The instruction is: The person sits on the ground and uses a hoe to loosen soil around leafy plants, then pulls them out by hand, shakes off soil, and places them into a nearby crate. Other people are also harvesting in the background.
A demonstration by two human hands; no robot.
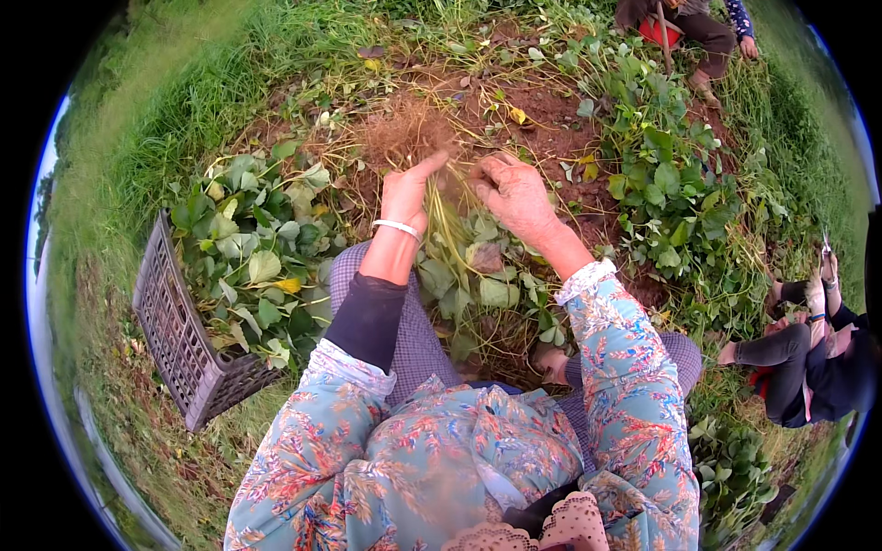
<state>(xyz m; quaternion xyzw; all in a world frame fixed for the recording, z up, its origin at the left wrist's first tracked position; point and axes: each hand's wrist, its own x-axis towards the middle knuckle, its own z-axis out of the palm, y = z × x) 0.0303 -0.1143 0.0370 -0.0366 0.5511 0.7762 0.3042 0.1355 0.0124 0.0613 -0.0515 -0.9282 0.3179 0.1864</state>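
My left hand (408,189), with a white bangle at the wrist, grips a bunch of leafy plants, probably strawberry seedlings, by the base of their stems (444,213). Their tangled brown roots (406,131) stick out beyond the hand and look blurred. The leaves (499,293) hang down between my knees. Just right of the stems is my right hand (513,189), its fingers curled and thumb near the fingertips. Whether it pinches a thin stem cannot be made out.
A grey plastic crate (172,324) at my left is heaped with leafy plants (255,241). Growing plants (665,172) and runners spread over reddish soil (551,144). One person (713,41) sits at the upper right; another (820,358) at the right holds scissors (825,242).
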